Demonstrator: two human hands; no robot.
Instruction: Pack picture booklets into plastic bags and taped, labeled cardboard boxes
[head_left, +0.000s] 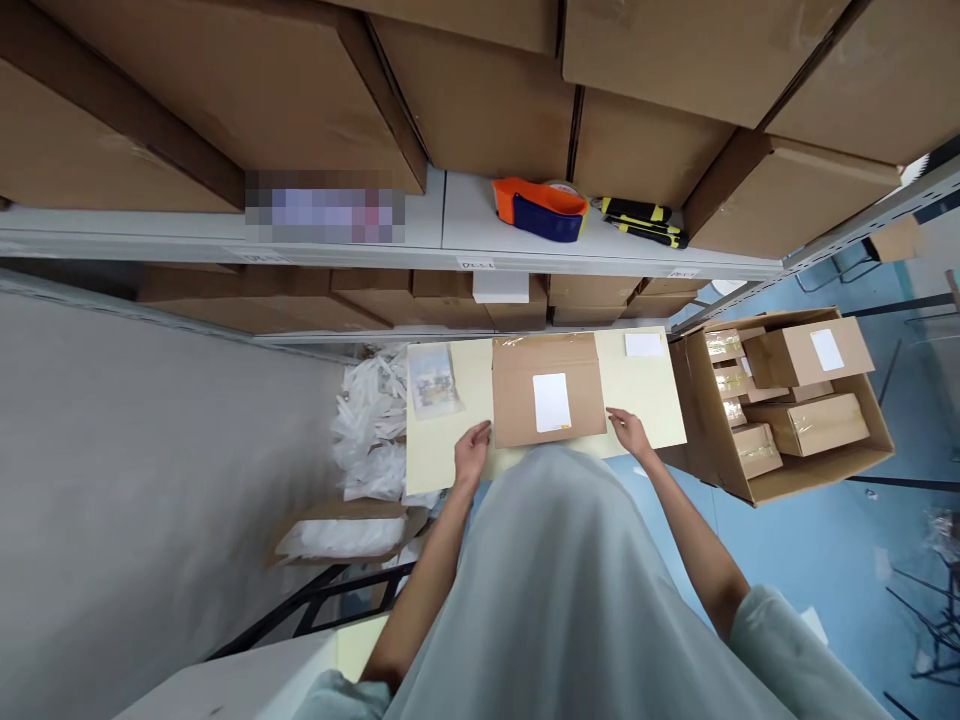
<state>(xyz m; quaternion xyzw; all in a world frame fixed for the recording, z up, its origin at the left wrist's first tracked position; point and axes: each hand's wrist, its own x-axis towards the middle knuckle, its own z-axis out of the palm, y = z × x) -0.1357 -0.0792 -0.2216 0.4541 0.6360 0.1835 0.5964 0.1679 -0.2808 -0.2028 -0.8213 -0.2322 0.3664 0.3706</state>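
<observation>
Head view: a taped, labelled cardboard box [548, 400] lies flat on the pale table [442, 450]. The left hand [471, 448] and right hand [628, 430] rest at its near corners, fingers loosely spread, gripping nothing. Sealing looks done. Finished parcels fill the open carton [862, 455] at right.

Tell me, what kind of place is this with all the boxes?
Probably a packing or stockroom. Shelves hold big cardboard cartons, a tape dispenser sits on the shelf, and an open carton beside the table is full of small taped, labelled boxes.
</observation>
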